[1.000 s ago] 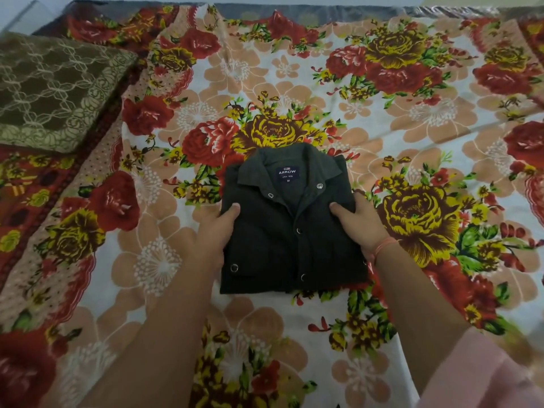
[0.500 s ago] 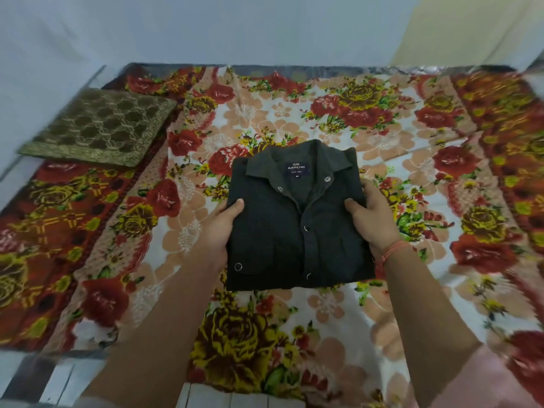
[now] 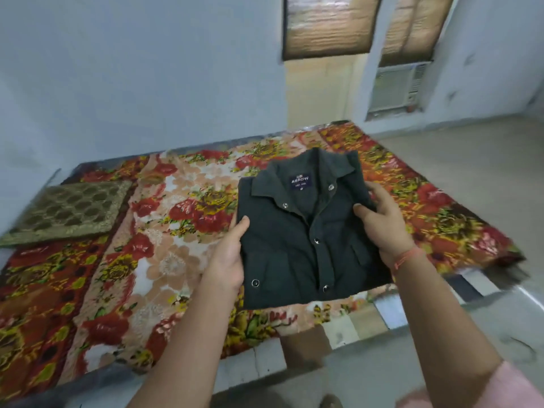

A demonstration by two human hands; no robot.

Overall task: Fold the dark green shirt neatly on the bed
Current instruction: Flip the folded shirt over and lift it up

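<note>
The dark green shirt (image 3: pixel 297 245) is folded into a compact rectangle, collar and label facing up, snaps closed down the front. It is held up in the air above the near edge of the bed (image 3: pixel 176 231), which is covered by a red, yellow and white floral sheet. My left hand (image 3: pixel 228 260) grips the shirt's left edge, thumb on top. My right hand (image 3: pixel 382 222) grips the right edge, thumb on top, a red thread around the wrist.
A green-gold patterned cushion (image 3: pixel 70 210) lies at the bed's far left. A pale blue wall stands behind the bed. At the right are a doorway with blinds (image 3: pixel 326 25) and a wall cooler (image 3: pixel 394 86). Grey floor runs along the bed's near and right sides.
Both hands have lifted the folded shirt off the bed and carried it up and to the right. The view has pulled back and risen, showing the wall and floor.
</note>
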